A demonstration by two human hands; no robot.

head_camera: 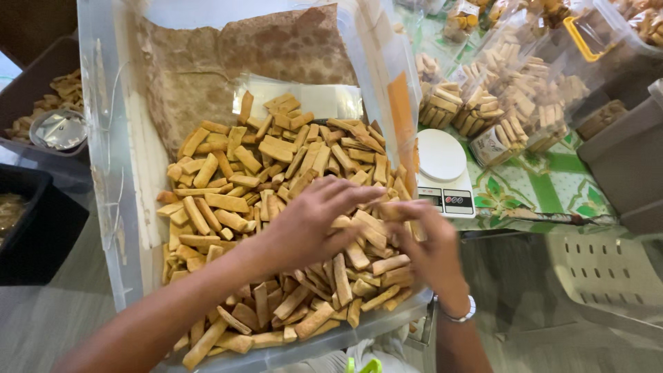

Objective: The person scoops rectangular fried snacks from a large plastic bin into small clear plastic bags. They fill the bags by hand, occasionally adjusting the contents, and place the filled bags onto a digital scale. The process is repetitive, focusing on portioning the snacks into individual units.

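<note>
A large clear plastic bin [103,207] holds a heap of golden-brown biscuit sticks [228,200], with oil-stained brown paper [228,62] lining its far end. My left hand [311,221] reaches across the heap, palm down, fingers spread over the sticks near the bin's right wall. My right hand [425,242] meets it there, fingers curled around a few sticks at the right edge. A pale band is on my right wrist [459,314].
A small white kitchen scale [442,169] stands on a green patterned cloth [552,186] right of the bin. Clear packets of biscuit sticks [511,110] are piled behind it. A grey crate [628,159] sits far right, dark trays [34,221] on the left.
</note>
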